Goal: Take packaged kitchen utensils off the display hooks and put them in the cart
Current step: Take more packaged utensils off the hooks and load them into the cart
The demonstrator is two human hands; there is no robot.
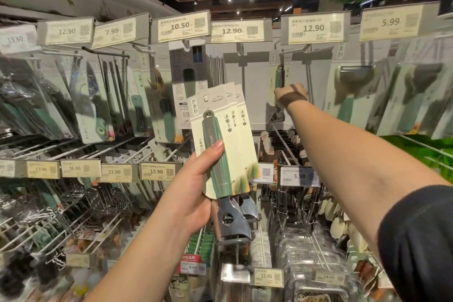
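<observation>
The left hand point(193, 193) grips a fanned stack of three carded peelers point(224, 140), thumb pressed across the green handle of the front one, fingers curled behind the cards. The metal blade heads hang bare below the cards, just right of the palm. The stack is held up in front of the display, clear of any hook.

Further right and farther away, the right hand point(290, 95) reaches up to another carded peeler point(278, 86) hanging on its hook point(297, 51) under the 12.90 price tag point(312, 28). Its fingers curl at the pack's card, apparently pinching it, though a shadow band across the knuckles hides the exact contact.

No cart shows in view, so nothing has reached it yet.

Risks, as I judge them: the three cards are held by thumb pressure alone, so if attention goes to the far reach, the rear packs could slide out of the fan and drop onto the lower hooks. On the right, pulling downward instead of along the hook could tear the card's hang hole or jam it. The neighbouring packs hang close, and a sideways tug could drag one off.
</observation>
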